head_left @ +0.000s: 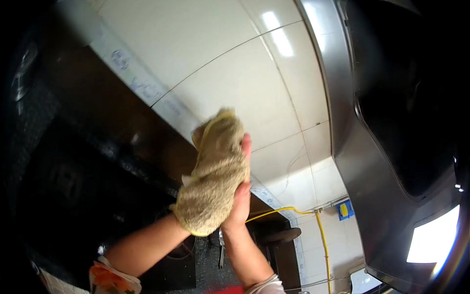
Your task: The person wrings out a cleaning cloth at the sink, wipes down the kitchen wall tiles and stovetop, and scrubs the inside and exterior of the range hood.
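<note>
Dark tabletop (39, 120) at left is where the tan cloth (210, 191), covering the left hand (hidden, can't tell its grip) in front of the tiled wall (240, 93), could drop if the right hand (240, 206), fingers straight alongside, presses too loosely.

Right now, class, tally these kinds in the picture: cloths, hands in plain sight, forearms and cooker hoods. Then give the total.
Cloth: 1
Hands in plain sight: 1, the right hand
Forearms: 2, left forearm and right forearm
Cooker hood: 1
Total: 5
</note>
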A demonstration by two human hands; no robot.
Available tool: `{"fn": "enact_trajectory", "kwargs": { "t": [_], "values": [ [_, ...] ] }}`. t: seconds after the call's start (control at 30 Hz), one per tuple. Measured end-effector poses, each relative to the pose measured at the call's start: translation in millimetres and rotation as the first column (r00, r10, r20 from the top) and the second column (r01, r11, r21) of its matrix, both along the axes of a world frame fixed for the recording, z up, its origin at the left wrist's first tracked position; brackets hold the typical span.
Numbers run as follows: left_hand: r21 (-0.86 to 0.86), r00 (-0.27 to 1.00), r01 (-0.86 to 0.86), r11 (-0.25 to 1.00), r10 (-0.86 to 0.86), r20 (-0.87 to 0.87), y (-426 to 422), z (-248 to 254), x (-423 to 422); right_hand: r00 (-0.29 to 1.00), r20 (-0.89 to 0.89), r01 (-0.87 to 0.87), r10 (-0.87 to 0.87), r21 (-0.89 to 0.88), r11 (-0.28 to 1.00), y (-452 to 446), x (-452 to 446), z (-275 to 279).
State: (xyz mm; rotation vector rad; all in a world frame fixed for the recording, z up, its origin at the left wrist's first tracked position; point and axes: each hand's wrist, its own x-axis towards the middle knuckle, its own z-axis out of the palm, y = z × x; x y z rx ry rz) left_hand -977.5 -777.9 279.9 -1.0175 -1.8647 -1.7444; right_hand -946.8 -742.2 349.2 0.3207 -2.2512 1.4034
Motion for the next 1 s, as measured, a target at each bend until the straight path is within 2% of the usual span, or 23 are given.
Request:
{"fn": "enact_trajectory", "kwargs": {
  "t": [0.07, 0.1, 0.17, 0.23, 0.3, 0.37, 0.4, 0.43, 0.47, 0.5, 0.53, 0.57, 0.63, 0.7, 0.77, 0.8, 0.83, 0.87, 0.9, 0.93, 0.97, 1.0],
  "values": [
    [-0.023, 0.983, -0.124, 0.992, 0.12, -0.139, -3.0, 36.5, -38.8, 0.989, -0.077, 0.145, -0.13, 0.238, 0.96, 5.8, -19.8, 36.9],
    [0.008, 0.963, -0.193, 0.981, 0.191, -0.191, -7.2, 54.9, -61.2, 0.985, -0.091, 0.162, -0.144, 0.24, 0.957, 6.4, -32.3, 56.0],
    [0.136, 0.902, -0.322, 0.937, 0.347, -0.256, -8.0, 103.5, -105.9, 0.981, -0.184, 0.002, 0.052, 0.285, 0.958, 5.4, -50.8, 93.0],
    [0.269, 0.825, -0.43, 0.862, 0.496, -0.271, -0.7, 156.9, -146.0, 0.99, -0.137, -0.007, 0.039, 0.228, 0.974, 9.0, -40.7, 119.1],
    [0.383, 0.745, -0.52, 0.763, 0.625, -0.232, 13.4, 210.4, -179.2, 0.988, -0.152, 0.037, 0.035, 0.446, 0.894, 29.8, -39.2, 132.7],
    [0.423, 0.683, -0.598, 0.681, 0.709, -0.177, 27.6, 251.4, -198.6, 0.951, -0.303, 0.271, -0.06, 0.724, 0.635, 45.5, -53.0, 156.4],
    [0.436, 0.661, -0.627, 0.645, 0.737, -0.14, 39.0, 265.8, -202.4, 0.912, -0.407, 0.367, -0.055, 0.749, 0.551, 47.8, -65.1, 169.0],
    [0.475, 0.631, -0.646, 0.597, 0.769, -0.108, 52.0, 274.2, -202.8, 0.852, -0.522, 0.482, 0.047, 0.815, 0.321, 56.0, -77.0, 183.5],
    [0.552, 0.598, -0.637, 0.537, 0.797, -0.085, 65.0, 278.8, -200.7, 0.849, -0.51, 0.483, 0.138, 0.855, 0.19, 61.1, -86.2, 195.3],
    [0.776, 0.543, -0.516, 0.362, 0.839, -0.031, 75.7, 278.0, -196.1, 0.845, -0.485, 0.486, 0.226, 0.872, 0.056, 65.8, -91.3, 204.6],
    [0.585, 0.46, -0.687, 0.431, 0.881, -0.108, 86.6, 282.2, -189.4, 0.842, -0.488, 0.491, 0.228, 0.87, 0.05, 72.4, -92.1, 211.2],
    [0.557, 0.436, -0.694, 0.457, 0.882, -0.181, 95.1, 285.1, -188.3, 0.841, -0.507, 0.512, 0.189, 0.858, 0.025, 79.9, -91.4, 216.8],
    [0.304, 0.408, -0.806, 0.508, 0.849, -0.336, 115.4, 289.6, -179.0, 0.804, -0.592, 0.593, 0.047, 0.805, -0.012, 93.1, -81.8, 224.3],
    [0.367, 0.406, -0.76, 0.537, 0.833, -0.376, 136.1, 287.0, -170.8, 0.761, -0.645, 0.647, -0.071, 0.744, 0.168, 113.9, -77.3, 232.5],
    [0.377, 0.303, -0.796, 0.473, 0.851, -0.429, 158.0, 279.3, -156.6, 0.71, -0.681, 0.701, -0.178, 0.706, 0.099, 133.4, -67.8, 235.8],
    [0.377, 0.307, -0.794, 0.476, 0.85, -0.427, 180.9, 278.0, -158.7, 0.678, -0.697, 0.73, -0.234, 0.677, 0.097, 142.0, -62.4, 227.7],
    [0.566, 0.554, -0.346, 0.748, 0.65, -0.52, 210.0, 276.5, -164.7, 0.647, -0.708, 0.754, -0.284, 0.649, 0.099, 148.5, -58.9, 219.2],
    [0.613, 0.643, 0.199, 0.764, 0.371, -0.671, 221.4, 275.1, -171.2, 0.657, -0.7, 0.747, -0.28, 0.655, 0.113, 153.5, -58.1, 213.5],
    [0.164, 0.725, 0.167, 0.972, -0.008, -0.689, 195.4, 274.0, -159.4, 0.63, -0.717, 0.765, -0.298, 0.64, 0.078, 155.7, -57.3, 207.6],
    [0.251, 0.622, -0.044, 0.967, 0.223, -0.751, 183.8, 276.2, -165.3, 0.601, -0.735, 0.782, -0.315, 0.622, 0.041, 158.4, -58.6, 203.9],
    [0.352, 0.459, -0.233, 0.906, 0.422, -0.782, 175.3, 278.4, -176.6, 0.605, -0.729, 0.781, -0.321, 0.622, 0.059, 151.6, -67.1, 202.1],
    [0.321, 0.497, -0.213, 0.923, 0.385, -0.777, 156.0, 279.9, -190.4, 0.623, -0.746, 0.773, -0.234, 0.633, 0.04, 137.9, -79.3, 203.4]
  ]
}}
